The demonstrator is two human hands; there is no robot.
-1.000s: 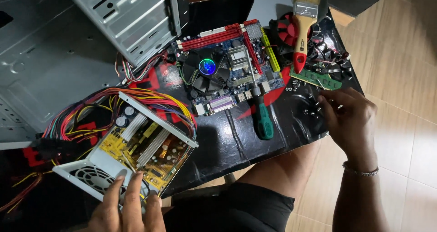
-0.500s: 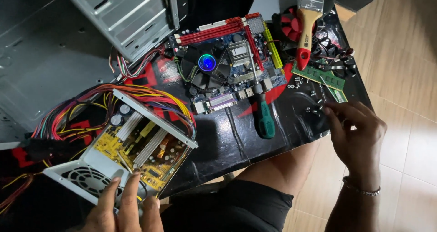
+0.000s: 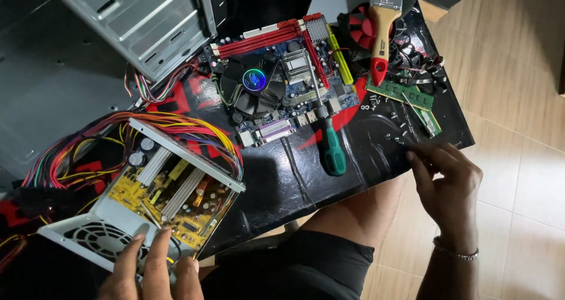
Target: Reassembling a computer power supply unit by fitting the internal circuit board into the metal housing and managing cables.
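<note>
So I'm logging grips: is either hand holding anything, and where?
Left hand steadies the open power supply at its near edge. Right hand: cannot tell.

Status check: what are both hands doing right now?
Left hand steadies opened power supply. Right hand at small screws on black mat. Green screwdriver between.

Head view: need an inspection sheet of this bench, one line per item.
Surface: black mat with red print, glossy, over the bench edge.
Job's things: opened power supply, yellow board exposed; small screws loose on the mat.
Clutter: motherboard with fan, green-handled screwdriver, paintbrush, two memory sticks, red fan, grey metal case.
Hands: left hand fingers on the power supply; right hand at the mat edge by the screws, grip unclear.
Cables: coloured wire bundle from the power supply.
Surroundings: tiled floor.
</note>
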